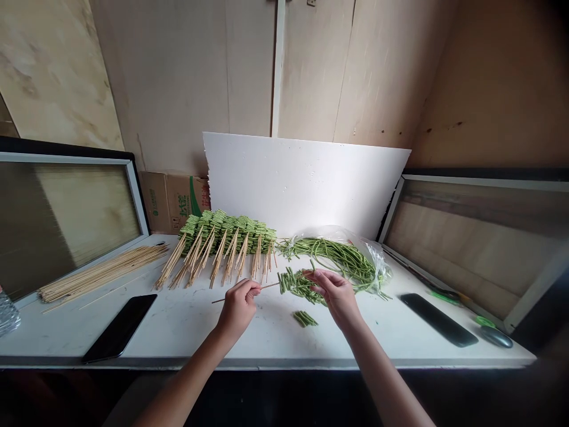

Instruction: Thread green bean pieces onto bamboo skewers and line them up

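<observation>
My left hand (239,303) is closed round a thin bamboo skewer (269,286), held level above the white table. Several short cut pieces of green long bean (285,280) are threaded crosswise on it. At the skewer's far end, the fingers of my right hand (334,290) pinch a bean piece (312,265) that sticks up past the fingertips. Beneath and behind the skewer lies a loose pile of cut bean pieces (306,292), partly hidden by my right hand. Closer to me, a small group of cut pieces (305,318) rests on the table.
Loaded bean skewers (229,231) are stacked at the back left, beside bare skewers (106,267). Uncut long beans (342,255) lie in a clear plastic bag (380,267). A black phone (120,329), a dark oblong object (438,319) and a white board (306,184) surround the workspace.
</observation>
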Available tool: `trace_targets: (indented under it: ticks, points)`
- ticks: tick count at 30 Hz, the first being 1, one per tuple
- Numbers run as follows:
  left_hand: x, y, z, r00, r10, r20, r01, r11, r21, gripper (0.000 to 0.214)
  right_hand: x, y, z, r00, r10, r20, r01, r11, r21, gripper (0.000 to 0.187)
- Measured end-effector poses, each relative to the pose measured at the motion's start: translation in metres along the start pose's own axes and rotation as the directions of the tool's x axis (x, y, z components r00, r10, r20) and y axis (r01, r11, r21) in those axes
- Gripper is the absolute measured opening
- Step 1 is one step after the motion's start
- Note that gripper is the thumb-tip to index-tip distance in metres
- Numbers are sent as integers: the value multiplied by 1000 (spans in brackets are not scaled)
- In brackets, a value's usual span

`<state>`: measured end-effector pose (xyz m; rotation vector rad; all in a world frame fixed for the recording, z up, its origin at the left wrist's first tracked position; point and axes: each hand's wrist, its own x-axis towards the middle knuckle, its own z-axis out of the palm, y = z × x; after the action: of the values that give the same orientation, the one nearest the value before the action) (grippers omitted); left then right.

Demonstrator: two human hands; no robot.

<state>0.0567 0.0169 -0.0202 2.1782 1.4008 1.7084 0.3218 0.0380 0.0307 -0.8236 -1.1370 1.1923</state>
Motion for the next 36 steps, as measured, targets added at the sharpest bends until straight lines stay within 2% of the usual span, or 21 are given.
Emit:
trace_targets:
  ticks: [12,18,22,27,31,36]
  points:
    - [2,-4,-2,1000,-14,-11,14,1000,-3,30,-10,5,16,998,-56,-35,57,998,17,33]
    - [-1,-8,-2,996,61,-60,-58,997,49,31,-16,14,26,993,-26,-117,29,999,23,36]
    - [-2,-11,-3,996,83,-23,-82,995,59,34,-19,19,31,988,-26,-155,35,998,58,36]
    - [1,-15,-6,994,79,68,-82,996,29,41,-18,19,31,989,-57,-137,67,995,69,35]
    - [1,-21,-7,995,93,39,-94,995,37,36,-19,21,31,990,-74,-120,80,995,52,39]
    - [-3,-25,-3,994,104,20,-105,993,50,31,-23,27,36,989,-23,-148,35,997,75,40]
